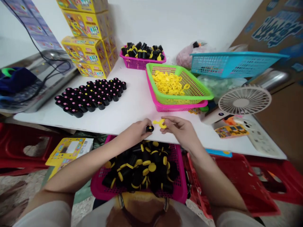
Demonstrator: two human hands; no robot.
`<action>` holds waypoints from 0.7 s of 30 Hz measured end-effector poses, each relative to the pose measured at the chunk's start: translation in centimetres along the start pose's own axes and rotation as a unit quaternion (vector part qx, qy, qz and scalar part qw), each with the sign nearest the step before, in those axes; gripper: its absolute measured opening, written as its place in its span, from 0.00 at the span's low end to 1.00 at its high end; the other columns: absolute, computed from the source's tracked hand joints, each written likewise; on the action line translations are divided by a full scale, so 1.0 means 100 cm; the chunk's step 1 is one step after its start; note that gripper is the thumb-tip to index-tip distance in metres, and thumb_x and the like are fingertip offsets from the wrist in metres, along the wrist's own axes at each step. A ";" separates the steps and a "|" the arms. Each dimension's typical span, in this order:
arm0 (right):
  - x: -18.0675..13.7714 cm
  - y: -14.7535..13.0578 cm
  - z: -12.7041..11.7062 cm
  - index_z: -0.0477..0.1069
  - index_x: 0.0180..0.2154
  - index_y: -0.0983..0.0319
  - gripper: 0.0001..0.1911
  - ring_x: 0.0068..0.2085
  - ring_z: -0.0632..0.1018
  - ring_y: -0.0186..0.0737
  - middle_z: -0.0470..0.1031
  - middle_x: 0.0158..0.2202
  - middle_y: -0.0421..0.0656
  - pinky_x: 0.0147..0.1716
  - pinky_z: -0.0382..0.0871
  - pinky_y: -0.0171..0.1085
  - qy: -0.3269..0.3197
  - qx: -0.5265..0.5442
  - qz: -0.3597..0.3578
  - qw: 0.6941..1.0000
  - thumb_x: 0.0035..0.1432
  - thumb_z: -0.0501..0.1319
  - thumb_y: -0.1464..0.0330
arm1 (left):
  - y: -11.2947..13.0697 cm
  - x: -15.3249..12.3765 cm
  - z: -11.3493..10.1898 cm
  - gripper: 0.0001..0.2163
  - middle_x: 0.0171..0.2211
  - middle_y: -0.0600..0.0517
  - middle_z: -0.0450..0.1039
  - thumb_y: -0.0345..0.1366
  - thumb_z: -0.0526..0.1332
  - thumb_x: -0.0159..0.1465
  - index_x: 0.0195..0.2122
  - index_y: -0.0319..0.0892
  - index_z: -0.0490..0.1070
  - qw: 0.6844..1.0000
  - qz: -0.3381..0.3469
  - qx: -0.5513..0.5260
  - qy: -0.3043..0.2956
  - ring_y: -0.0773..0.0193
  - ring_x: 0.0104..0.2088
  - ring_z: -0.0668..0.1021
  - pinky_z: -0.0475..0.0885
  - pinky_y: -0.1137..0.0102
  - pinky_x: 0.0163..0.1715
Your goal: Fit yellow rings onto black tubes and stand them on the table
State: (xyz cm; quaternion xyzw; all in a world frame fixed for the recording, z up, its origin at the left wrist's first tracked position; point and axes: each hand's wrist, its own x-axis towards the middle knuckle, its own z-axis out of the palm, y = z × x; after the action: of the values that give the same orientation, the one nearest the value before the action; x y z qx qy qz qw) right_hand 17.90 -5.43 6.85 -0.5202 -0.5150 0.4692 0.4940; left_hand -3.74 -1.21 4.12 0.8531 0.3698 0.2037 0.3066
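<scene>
My left hand (139, 130) is closed round a small black cylinder (150, 128) at the near edge of the white table (132, 107). My right hand (181, 129) pinches a yellow ring piece (160, 123) just right of the cylinder, almost touching it. Below both hands, on my lap, sits a pink basket (180, 186) full of black cylinders with yellow bands. Rows of upright black cylinders (91, 96) stand on the table to the left. A green basket (201, 91) of yellow rings rests on a pink one to the right.
Yellow printed boxes (88, 37) are stacked at the back left. Another pink basket (139, 62) of black parts stands behind. A blue basket (234, 63), a white fan (245, 100) and red crates (239, 183) lie at the right. A dark cable runs across a metal tray (44, 78) at left.
</scene>
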 end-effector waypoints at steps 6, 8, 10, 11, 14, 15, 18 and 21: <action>0.004 0.038 0.023 0.83 0.39 0.60 0.23 0.27 0.79 0.33 0.81 0.39 0.45 0.30 0.79 0.37 0.001 -0.022 0.017 1.000 0.53 0.71 0.48 | -0.018 -0.004 0.023 0.24 0.51 0.45 0.82 0.41 0.68 0.64 0.54 0.49 0.55 0.983 -0.036 -0.167 0.067 0.58 0.45 0.85 0.77 0.65 0.43; 0.008 0.040 0.027 0.84 0.37 0.59 0.20 0.26 0.75 0.31 0.80 0.39 0.45 0.26 0.73 0.35 0.005 -0.080 -0.014 0.997 0.55 0.70 0.50 | -0.018 -0.004 0.024 0.26 0.49 0.46 0.83 0.40 0.69 0.62 0.54 0.49 0.55 0.978 -0.057 -0.184 0.080 0.60 0.39 0.86 0.77 0.67 0.40; 0.010 0.042 0.031 0.84 0.41 0.57 0.18 0.26 0.73 0.30 0.79 0.38 0.43 0.24 0.70 0.33 0.018 -0.087 -0.025 0.996 0.55 0.71 0.52 | -0.017 -0.004 0.024 0.27 0.47 0.47 0.84 0.39 0.70 0.61 0.54 0.48 0.54 0.974 -0.070 -0.197 0.087 0.62 0.32 0.85 0.77 0.68 0.36; 0.011 0.044 0.032 0.83 0.44 0.57 0.20 0.25 0.71 0.30 0.78 0.37 0.42 0.23 0.68 0.33 0.022 -0.070 -0.019 0.997 0.55 0.71 0.53 | -0.016 -0.004 0.023 0.28 0.46 0.48 0.84 0.40 0.71 0.60 0.54 0.48 0.55 0.973 -0.074 -0.201 0.088 0.63 0.31 0.85 0.77 0.68 0.36; 0.011 0.047 0.033 0.82 0.47 0.59 0.23 0.22 0.68 0.28 0.75 0.29 0.38 0.22 0.65 0.33 0.010 -0.001 0.025 1.000 0.53 0.73 0.53 | -0.015 -0.004 0.021 0.29 0.46 0.49 0.84 0.42 0.72 0.60 0.55 0.48 0.56 0.975 -0.077 -0.188 0.089 0.62 0.33 0.85 0.77 0.69 0.36; 0.011 0.047 0.032 0.82 0.44 0.60 0.21 0.22 0.68 0.28 0.74 0.26 0.37 0.23 0.65 0.33 0.000 0.014 0.036 0.999 0.54 0.73 0.53 | -0.014 -0.004 0.020 0.29 0.46 0.49 0.84 0.42 0.72 0.60 0.55 0.48 0.57 0.977 -0.074 -0.177 0.089 0.62 0.33 0.85 0.77 0.69 0.37; 0.012 0.048 0.030 0.82 0.38 0.61 0.19 0.23 0.70 0.29 0.72 0.22 0.36 0.26 0.67 0.33 -0.013 0.030 0.042 0.999 0.54 0.72 0.52 | -0.014 -0.005 0.020 0.23 0.47 0.52 0.84 0.41 0.71 0.63 0.55 0.49 0.63 0.985 -0.044 -0.137 0.091 0.62 0.39 0.86 0.77 0.69 0.43; 0.014 0.046 0.029 0.81 0.36 0.62 0.22 0.21 0.69 0.29 0.75 0.24 0.37 0.23 0.65 0.33 -0.018 0.040 0.056 0.997 0.50 0.74 0.51 | -0.016 -0.005 0.021 0.15 0.45 0.53 0.83 0.42 0.70 0.64 0.48 0.47 0.70 0.990 -0.019 -0.091 0.102 0.61 0.43 0.85 0.76 0.70 0.44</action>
State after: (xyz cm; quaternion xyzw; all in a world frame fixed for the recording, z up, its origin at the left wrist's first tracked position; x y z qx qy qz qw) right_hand 15.39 -3.82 2.08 -0.5197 -0.4749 0.5255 0.4778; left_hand -3.66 -1.49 1.41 0.7892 0.3954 0.3166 0.3471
